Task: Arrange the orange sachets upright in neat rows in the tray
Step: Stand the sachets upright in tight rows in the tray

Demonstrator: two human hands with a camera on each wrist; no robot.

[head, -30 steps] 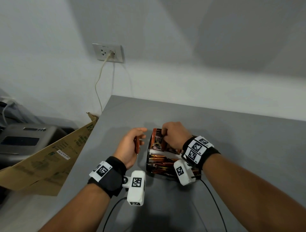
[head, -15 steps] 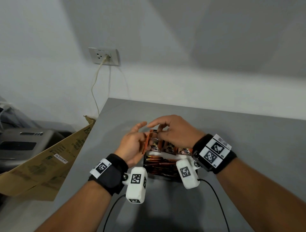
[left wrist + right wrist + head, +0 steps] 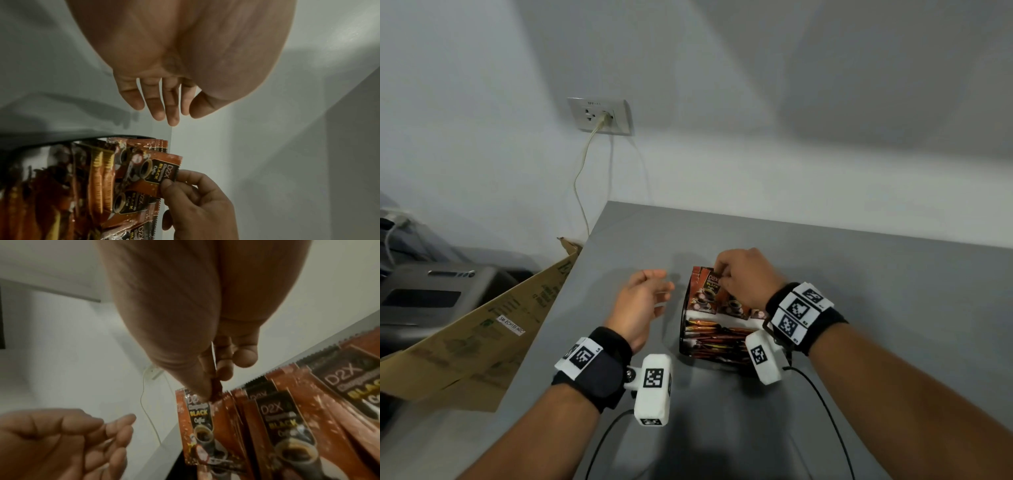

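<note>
A glossy dark tray (image 3: 682, 337) stands on the grey table (image 3: 876, 274) between my hands. Orange coffee sachets stand upright in a row (image 3: 736, 306) along its far side, and several more lie flat (image 3: 719, 337) in its near part. My right hand (image 3: 719, 275) pinches the top of one orange sachet (image 3: 705, 287) at the left end of the upright row. That pinch also shows in the left wrist view (image 3: 170, 180) on the sachet (image 3: 156, 168). My left hand (image 3: 664, 291) hovers left of the tray, fingers (image 3: 164, 112) relaxed and empty.
A flattened cardboard box (image 3: 482, 335) leans against the table's left edge, with a grey machine (image 3: 431, 291) behind it. A wall socket (image 3: 601, 116) has a cable hanging down. Thin black cables (image 3: 825, 411) run from the wrist cameras over the near table.
The sachet that my left hand held went over to my right hand, which has carried it down to the tray's upright row. My left hand has drawn back to the left, empty.
</note>
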